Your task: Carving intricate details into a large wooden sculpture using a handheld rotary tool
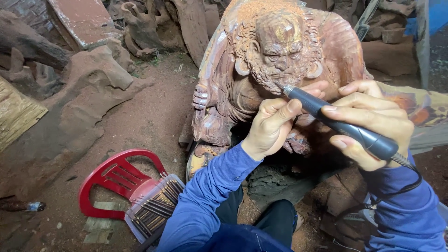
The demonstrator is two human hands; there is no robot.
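1. The carved wooden figure (pixel 275 65) stands ahead on the dirt ground (pixel 149 121).
2. The right hand (pixel 368 123) holds the rotary tool (pixel 340 123), its tip at the figure's chin.
3. The left hand (pixel 270 126) lies left of the tool, touching it.
4. A plastic chair (pixel 116 179) lies lower left, a tray of bits (pixel 154 207) on it.
5. Rough wood slabs (pixel 84 107) sit further left.

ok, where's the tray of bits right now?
Head view, lower left: the tray of bits lies on the dirt, propped on the overturned red chair, just left of the blue left sleeve.
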